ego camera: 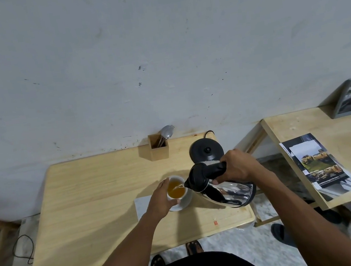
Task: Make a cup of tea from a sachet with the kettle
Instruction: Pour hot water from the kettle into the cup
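The right hand (236, 167) is wrapped tight around the black handle of the steel kettle (228, 189), which is tipped over to the left so a thin stream of water runs from its spout into the white cup (180, 197). The cup sits on the wooden tabletop (85, 203), a little right of the middle and closer to the near edge than to the wall, and it already holds amber tea close to the rim. The left hand (160, 200) curves around the cup's left side, fingers loosely closed against its wall, thumb up by the rim. The tilted kettle's body hangs over the right end of the tabletop, its base poking out past the right edge. Behind it the round black kettle base (205, 151) sits near the back right corner with its cord trailing off toward the wall. Just left of that, right up against the wall, stands a small wooden holder (159, 150) with a spoon and fork sticking out. The whole left half of the tabletop is bare wood, plenty of room there. A small orange tag (215, 223) lies close to the near edge. A narrow gap of floor separates this from a second table (338, 129) to the right, which carries magazines (318, 164) overhanging its near edge.
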